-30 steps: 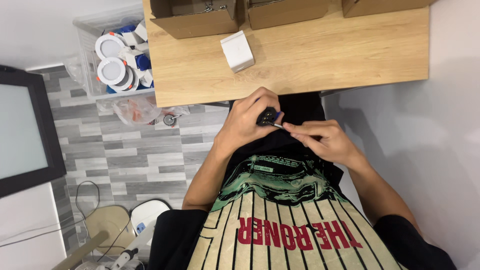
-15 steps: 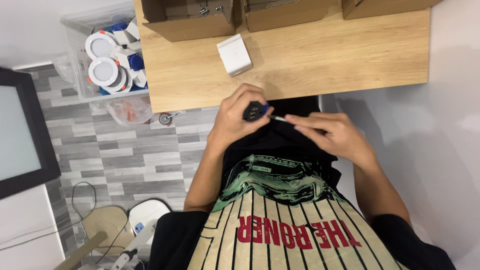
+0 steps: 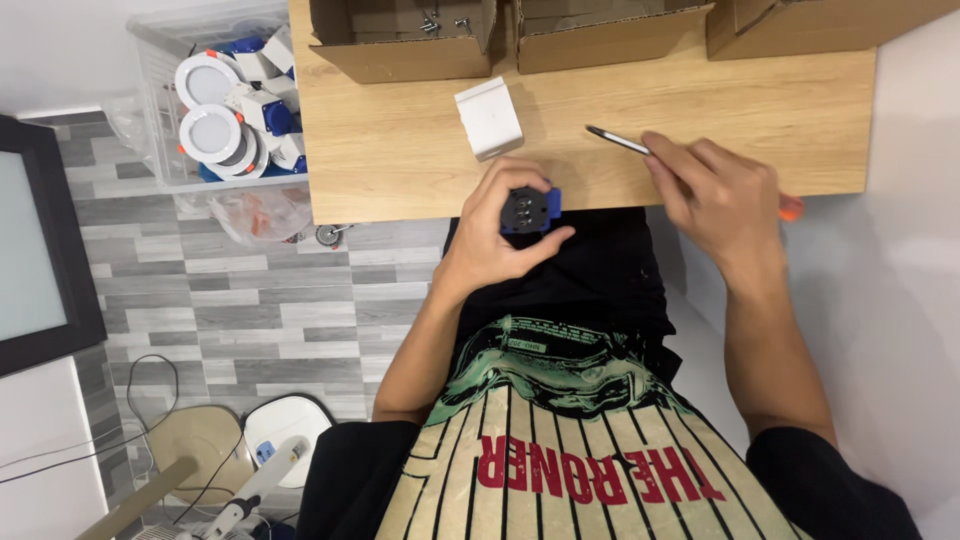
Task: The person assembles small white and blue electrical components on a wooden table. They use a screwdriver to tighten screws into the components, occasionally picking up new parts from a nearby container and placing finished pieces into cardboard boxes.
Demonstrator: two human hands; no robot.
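My left hand [image 3: 500, 235] grips a small dark module with a blue edge [image 3: 528, 209] just off the front edge of the wooden table [image 3: 400, 160]. My right hand [image 3: 715, 195] lies over the table's front edge and holds a screwdriver [image 3: 620, 140]: its metal shaft points left across the tabletop, and its orange handle end sticks out past my hand at the right. A small white box [image 3: 489, 118] rests on the table just above my left hand.
Three open cardboard boxes [image 3: 405, 40] line the table's far edge; the left one has screws inside. A clear bin of round white lamps with blue parts [image 3: 225, 110] sits on the floor at left, beside a plastic bag [image 3: 262, 212]. A dark screen [image 3: 40, 250] leans far left.
My hands have come apart. The right hand moved right and up onto the table with the screwdriver, whose tip has left the module. The left hand still holds the module.
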